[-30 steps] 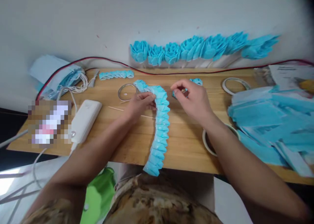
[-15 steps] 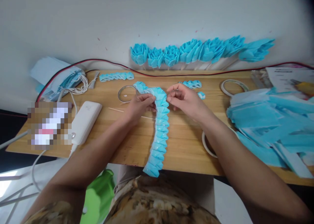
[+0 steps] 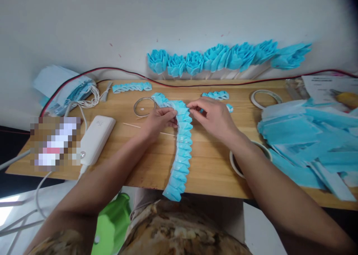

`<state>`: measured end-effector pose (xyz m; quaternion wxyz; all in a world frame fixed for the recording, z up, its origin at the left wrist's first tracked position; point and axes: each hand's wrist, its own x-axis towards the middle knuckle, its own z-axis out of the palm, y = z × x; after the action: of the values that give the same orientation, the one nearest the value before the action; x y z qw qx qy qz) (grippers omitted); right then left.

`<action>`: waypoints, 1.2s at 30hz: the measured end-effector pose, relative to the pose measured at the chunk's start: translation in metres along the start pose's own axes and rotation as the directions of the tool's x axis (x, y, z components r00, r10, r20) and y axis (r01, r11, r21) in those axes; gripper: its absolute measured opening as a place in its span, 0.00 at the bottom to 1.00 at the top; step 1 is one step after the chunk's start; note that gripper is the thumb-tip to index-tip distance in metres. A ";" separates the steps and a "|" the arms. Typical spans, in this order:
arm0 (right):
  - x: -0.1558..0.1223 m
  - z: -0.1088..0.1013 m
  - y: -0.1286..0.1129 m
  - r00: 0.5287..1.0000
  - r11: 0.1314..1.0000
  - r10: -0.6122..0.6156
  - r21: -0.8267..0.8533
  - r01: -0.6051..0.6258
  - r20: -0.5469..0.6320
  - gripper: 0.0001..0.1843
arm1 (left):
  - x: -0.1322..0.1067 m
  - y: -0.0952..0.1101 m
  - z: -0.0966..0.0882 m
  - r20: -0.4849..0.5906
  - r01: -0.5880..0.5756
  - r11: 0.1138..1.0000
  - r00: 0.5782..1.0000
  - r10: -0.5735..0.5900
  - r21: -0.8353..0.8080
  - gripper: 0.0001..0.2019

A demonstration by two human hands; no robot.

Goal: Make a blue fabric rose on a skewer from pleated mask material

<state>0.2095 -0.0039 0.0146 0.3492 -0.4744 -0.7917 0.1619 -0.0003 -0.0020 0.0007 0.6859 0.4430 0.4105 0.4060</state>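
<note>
The right hand (image 3: pixel 216 117) has come left from the small blue pieces at the far side and now sits against the long pleated strip of light-blue folded paper (image 3: pixel 183 150), while the left hand (image 3: pixel 159 122) has kept its place on the other side. The strip lies on the wooden table (image 3: pixel 209 154) – it starts near a clear ring of tape (image 3: pixel 134 109), bends between the two hands and runs towards the near edge, where its last folds hang over.

The left hand pinches the strip's left edge at the bend with thumb and fingers. The right hand's fingertips are closed on the right edge just across from it, the rest of the fingers curled.

A thin wooden stick (image 3: pixel 132 125) lies left of the left hand, partly under it. Further left rests a white power bank (image 3: pixel 96 134). Two short pleated blue strips (image 3: pixel 131 86) lie at the far side, and a row of blue paper roses (image 3: pixel 223 57) leans on the wall behind. To the right is a loose pile of blue sheets (image 3: pixel 307 135) – the right forearm crosses a white tape roll (image 3: pixel 264 150) beside it.
</note>
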 end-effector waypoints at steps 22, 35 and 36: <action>0.001 0.003 0.002 0.931 0.789 0.359 0.510 -0.343 0.072 0.18 | -0.001 0.002 0.000 -0.024 -0.010 0.999 1.000 0.011 0.047 0.17; 0.001 0.007 0.001 0.931 0.692 0.311 0.626 -0.359 0.191 0.22 | 0.000 0.002 0.000 0.009 -0.045 0.997 0.999 0.044 0.063 0.21; 0.001 0.007 0.002 0.934 0.698 0.307 0.623 -0.352 0.184 0.21 | 0.000 0.002 0.000 0.014 -0.040 0.998 0.999 0.039 0.055 0.22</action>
<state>0.2054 -0.0017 0.0094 0.4300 -0.4527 -0.5999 0.5002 -0.0007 -0.0018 0.0022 0.6678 0.4726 0.4082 0.4050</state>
